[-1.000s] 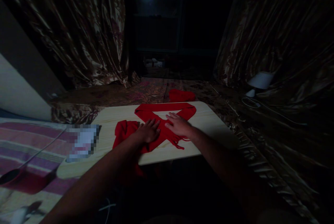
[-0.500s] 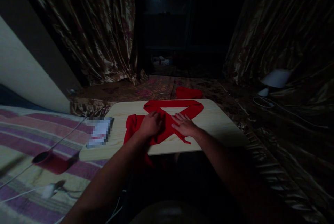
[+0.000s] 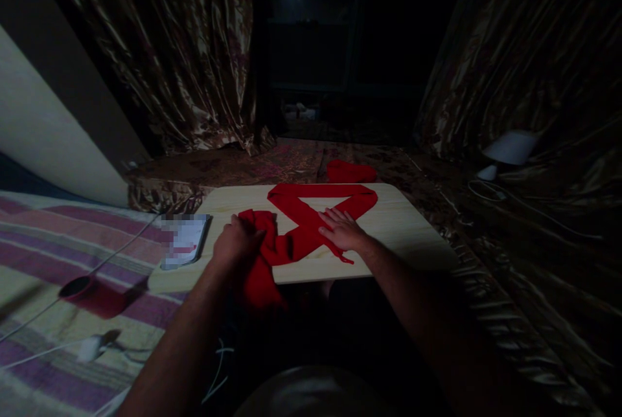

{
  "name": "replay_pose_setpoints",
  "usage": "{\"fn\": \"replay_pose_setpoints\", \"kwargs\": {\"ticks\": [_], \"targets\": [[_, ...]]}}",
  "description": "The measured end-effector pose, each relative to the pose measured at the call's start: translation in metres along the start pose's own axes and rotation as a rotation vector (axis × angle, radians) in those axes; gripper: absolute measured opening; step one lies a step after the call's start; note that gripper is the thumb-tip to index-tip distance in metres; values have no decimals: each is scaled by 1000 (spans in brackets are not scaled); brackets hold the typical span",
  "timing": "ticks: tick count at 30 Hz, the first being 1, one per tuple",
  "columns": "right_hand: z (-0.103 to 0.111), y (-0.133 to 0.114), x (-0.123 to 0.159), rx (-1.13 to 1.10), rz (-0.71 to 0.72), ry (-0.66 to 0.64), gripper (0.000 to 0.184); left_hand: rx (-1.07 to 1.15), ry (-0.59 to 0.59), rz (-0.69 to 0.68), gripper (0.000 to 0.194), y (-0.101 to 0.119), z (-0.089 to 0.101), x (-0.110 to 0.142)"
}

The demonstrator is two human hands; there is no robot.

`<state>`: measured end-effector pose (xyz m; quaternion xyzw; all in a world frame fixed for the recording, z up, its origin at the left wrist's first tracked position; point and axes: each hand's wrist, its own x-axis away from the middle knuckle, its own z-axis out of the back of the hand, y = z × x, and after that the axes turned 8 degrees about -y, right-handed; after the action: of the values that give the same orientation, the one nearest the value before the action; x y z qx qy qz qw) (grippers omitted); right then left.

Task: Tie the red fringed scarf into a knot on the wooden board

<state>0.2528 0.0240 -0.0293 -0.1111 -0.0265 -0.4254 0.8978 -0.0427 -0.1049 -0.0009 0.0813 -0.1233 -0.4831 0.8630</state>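
Evidently the two hands share the work: the right hand lies flat and spread, gripping nothing, over the place where the red scarf crosses itself, presumably to keep the loop from sliding. The left hand closes thumb and fingers on the scarf's bunched part, which probably gives it slack to manage; its fingertips are partly hidden. The scarf lies on the pale surface, its loop towards the far edge, with some cloth hanging over the near one. Left of it, a flat, blurred object sits apart, likely out of the cloth's way. Beyond the far edge lies another red item.
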Motion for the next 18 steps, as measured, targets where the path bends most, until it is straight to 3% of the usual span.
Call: {"fn": "replay_pose_setpoints", "kwargs": {"ticks": [4, 6, 10, 13, 18], "targets": [[1, -1, 0, 8, -5, -1, 71, 106, -71, -17, 48, -4, -1, -10], [0, 0, 0, 10, -9, 0, 70, 236, -51, -11, 41, -9, 0, -12], [0, 0, -1, 17, 0, 10, 69, 734, 48, 3, 37, -17, 8, -7], [0, -1, -1, 23, -4, -3, 70, 1165, 115, -27, 38, -16, 24, 7], [6, -3, 2, 4, -12, -8, 69, 1628, 64, -146, 31, 2, 60, 33]]}}
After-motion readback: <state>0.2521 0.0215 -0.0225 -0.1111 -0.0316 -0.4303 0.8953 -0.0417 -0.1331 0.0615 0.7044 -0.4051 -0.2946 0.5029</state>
